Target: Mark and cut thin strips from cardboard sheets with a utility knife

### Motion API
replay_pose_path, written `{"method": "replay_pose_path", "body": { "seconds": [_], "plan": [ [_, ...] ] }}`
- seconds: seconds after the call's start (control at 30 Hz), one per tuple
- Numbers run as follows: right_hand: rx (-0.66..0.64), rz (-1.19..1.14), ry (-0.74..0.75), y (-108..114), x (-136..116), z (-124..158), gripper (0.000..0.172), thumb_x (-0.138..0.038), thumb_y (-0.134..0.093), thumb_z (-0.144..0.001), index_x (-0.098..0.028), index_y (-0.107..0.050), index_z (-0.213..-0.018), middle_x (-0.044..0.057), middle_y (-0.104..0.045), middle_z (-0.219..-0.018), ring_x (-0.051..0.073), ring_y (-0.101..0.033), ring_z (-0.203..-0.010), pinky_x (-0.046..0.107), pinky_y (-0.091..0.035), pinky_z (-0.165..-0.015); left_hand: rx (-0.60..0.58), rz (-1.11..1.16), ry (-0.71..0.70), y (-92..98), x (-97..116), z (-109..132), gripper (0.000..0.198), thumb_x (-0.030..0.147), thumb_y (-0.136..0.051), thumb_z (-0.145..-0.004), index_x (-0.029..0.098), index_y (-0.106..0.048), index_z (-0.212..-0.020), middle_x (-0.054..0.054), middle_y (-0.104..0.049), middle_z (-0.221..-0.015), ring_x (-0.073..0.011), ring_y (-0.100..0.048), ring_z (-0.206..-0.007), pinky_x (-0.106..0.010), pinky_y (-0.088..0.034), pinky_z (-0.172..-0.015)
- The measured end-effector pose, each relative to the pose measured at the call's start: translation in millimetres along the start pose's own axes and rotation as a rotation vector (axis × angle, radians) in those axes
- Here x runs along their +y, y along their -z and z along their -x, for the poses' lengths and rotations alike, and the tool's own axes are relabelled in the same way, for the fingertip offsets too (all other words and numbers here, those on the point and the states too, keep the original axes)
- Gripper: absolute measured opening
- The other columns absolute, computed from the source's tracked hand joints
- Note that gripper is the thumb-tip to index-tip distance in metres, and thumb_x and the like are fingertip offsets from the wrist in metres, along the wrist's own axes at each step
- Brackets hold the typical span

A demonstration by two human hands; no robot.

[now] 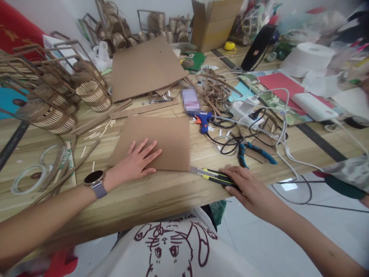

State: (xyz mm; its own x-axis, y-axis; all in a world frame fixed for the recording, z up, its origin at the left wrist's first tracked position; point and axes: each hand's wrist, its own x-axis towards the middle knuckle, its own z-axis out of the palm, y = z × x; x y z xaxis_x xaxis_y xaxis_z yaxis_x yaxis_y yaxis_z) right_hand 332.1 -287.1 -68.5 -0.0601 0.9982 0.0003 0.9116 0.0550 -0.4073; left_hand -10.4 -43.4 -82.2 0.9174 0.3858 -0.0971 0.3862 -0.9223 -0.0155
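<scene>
A rectangular piece of brown cardboard (170, 140) lies flat near the table's front edge. My left hand (141, 157) rests on its lower left part, palm down with the fingers spread. My right hand (245, 186) grips a black and yellow utility knife (216, 177), its blade out and pointing left. The blade tip is at the cardboard's lower right corner; whether it touches, I cannot tell. Just beyond the cardboard lies a blue hot glue gun (204, 120). Pliers with blue and black handles (253, 152) lie beyond my right hand.
A larger cardboard sheet (144, 69) lies farther back. Small slatted wooden buckets on frames (92, 92) crowd the left. Tape rolls (29, 179) and thin sticks (99, 129) are scattered there. White cables and a power strip (248, 109) spread across the right. A person's sleeve (346, 175) shows at the right edge.
</scene>
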Motion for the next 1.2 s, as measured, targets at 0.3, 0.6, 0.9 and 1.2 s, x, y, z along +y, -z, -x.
{"method": "replay_pose_path", "body": {
  "seconds": [0.3,0.6,0.9,1.2],
  "plan": [
    [0.084,0.071,-0.019,-16.9,-4.4,8.0,0.044,-0.033,-0.043,-0.099,-0.028,-0.053,-0.142,0.012,-0.063,-0.118,0.027,-0.062,-0.108,0.047,-0.056,-0.092,0.005,0.100,-0.053,7.9,-67.2,17.8,0.070,0.073,-0.031,-0.098,0.036,-0.036,-0.156,-0.007,-0.029,-0.166,-0.0406,-0.022,-0.151,-0.067,-0.016,-0.118],
    [0.142,0.135,-0.008,-18.3,-7.1,3.7,0.039,-0.036,-0.043,-0.101,-0.020,-0.056,-0.134,0.013,-0.066,-0.114,0.027,-0.063,-0.103,0.044,-0.055,-0.085,0.167,0.140,0.284,-23.5,-37.3,47.2,0.067,0.062,-0.030,-0.103,0.020,-0.043,-0.154,-0.015,-0.028,-0.165,-0.0431,-0.016,-0.153,-0.063,-0.029,-0.118],
    [0.114,0.189,0.061,-11.7,0.2,-12.8,0.037,-0.034,-0.043,-0.100,-0.020,-0.058,-0.131,0.012,-0.066,-0.114,0.026,-0.062,-0.105,0.043,-0.052,-0.089,0.108,-0.053,0.260,-4.7,12.8,55.2,0.083,0.073,-0.034,-0.096,0.016,-0.041,-0.155,-0.023,-0.032,-0.162,-0.0511,-0.013,-0.151,-0.075,-0.017,-0.114],
    [0.215,0.365,0.125,-24.3,-6.2,-22.2,0.048,-0.044,-0.039,-0.103,-0.015,-0.062,-0.133,0.012,-0.064,-0.099,0.024,-0.060,-0.088,0.038,-0.051,-0.080,0.167,-0.016,-0.224,-17.4,-0.2,30.3,0.054,0.052,-0.031,-0.107,0.037,-0.029,-0.159,-0.004,-0.032,-0.165,-0.0338,-0.021,-0.154,-0.063,-0.004,-0.122]
  ]
}}
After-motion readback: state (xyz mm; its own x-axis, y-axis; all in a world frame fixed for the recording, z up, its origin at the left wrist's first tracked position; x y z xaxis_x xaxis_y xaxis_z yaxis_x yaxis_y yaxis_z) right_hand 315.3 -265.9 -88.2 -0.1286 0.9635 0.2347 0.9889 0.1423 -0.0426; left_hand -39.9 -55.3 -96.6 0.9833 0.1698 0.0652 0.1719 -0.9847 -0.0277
